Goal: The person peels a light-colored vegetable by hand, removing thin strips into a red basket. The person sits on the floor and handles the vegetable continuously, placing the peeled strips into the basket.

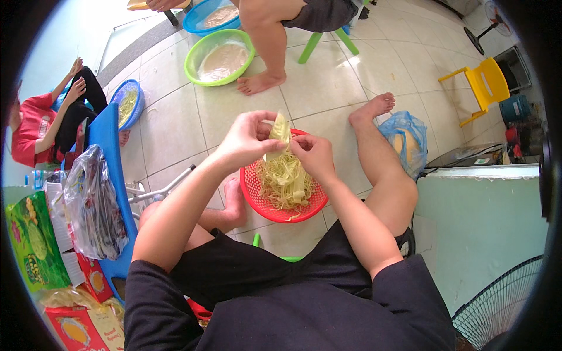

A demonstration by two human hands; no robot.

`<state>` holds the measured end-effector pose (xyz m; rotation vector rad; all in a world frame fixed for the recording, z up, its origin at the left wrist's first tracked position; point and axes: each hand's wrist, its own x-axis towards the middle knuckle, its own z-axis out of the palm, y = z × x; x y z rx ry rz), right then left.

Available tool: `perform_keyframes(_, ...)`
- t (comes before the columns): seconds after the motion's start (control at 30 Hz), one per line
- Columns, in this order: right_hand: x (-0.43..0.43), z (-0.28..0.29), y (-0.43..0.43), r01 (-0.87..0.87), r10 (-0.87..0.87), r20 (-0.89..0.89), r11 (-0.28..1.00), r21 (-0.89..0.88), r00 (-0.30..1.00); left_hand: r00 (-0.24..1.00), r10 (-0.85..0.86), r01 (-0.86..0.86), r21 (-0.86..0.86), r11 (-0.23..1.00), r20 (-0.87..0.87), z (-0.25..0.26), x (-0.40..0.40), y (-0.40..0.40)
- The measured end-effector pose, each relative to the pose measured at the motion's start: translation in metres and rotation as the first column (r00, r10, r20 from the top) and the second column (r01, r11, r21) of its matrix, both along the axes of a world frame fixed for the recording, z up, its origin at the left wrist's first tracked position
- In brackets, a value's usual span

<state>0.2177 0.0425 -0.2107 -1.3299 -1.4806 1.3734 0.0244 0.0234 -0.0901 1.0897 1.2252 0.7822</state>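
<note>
My left hand (259, 136) holds a pale yellow-green leaf-like piece (281, 129) upright between thumb and fingers. On the right, my right hand (312, 153) pinches at the lower right edge of that same piece. Both hands are above the far part of a red perforated plastic basket (254, 204), which stands on the tiled floor between my legs. A tangled heap of thin yellowish plant strands (285, 180), with some broader strips on top, fills its middle. Part of the basket's far rim is hidden by my hands.
Beyond are a green basin (189, 72), a blue basin (191, 26) and a seated person's bare leg (272, 48). Left, a person in red sits near a blue basket (139, 105), behind a blue chair (105, 131). Right are a blue plastic bag (417, 145), a yellow chair (491, 83) and a fan (500, 302).
</note>
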Motion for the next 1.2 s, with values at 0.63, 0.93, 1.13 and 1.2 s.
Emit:
perform_keyframes(0.63, 0.005, -0.021, 0.008, -0.489, 0.48, 0.355, 0.869, -0.07, 0.802, 0.997, 0.08, -0.078, 0.069, 0.995, -0.023, 0.005, -0.022, 0.003)
perform_keyframes(0.93, 0.002, 0.044, -0.001, -0.329, 0.289, -0.321, 0.941, -0.076, 0.902, 0.981, 0.03, -0.009, 0.11, 0.994, -0.194, -0.02, -0.01, 0.004)
perform_keyframes(1.13, -0.002, 0.043, -0.004, -0.264, 0.229, -0.321, 0.962, -0.069, 0.919, 0.98, 0.038, -0.017, 0.108, 0.994, -0.193, -0.025, -0.01, 0.004)
perform_keyframes(1.2, -0.003, 0.041, -0.007, -0.233, 0.2, -0.325, 0.97, -0.065, 0.924, 0.978, 0.028, -0.009, 0.091, 0.996, -0.208, -0.023, -0.009, 0.003)
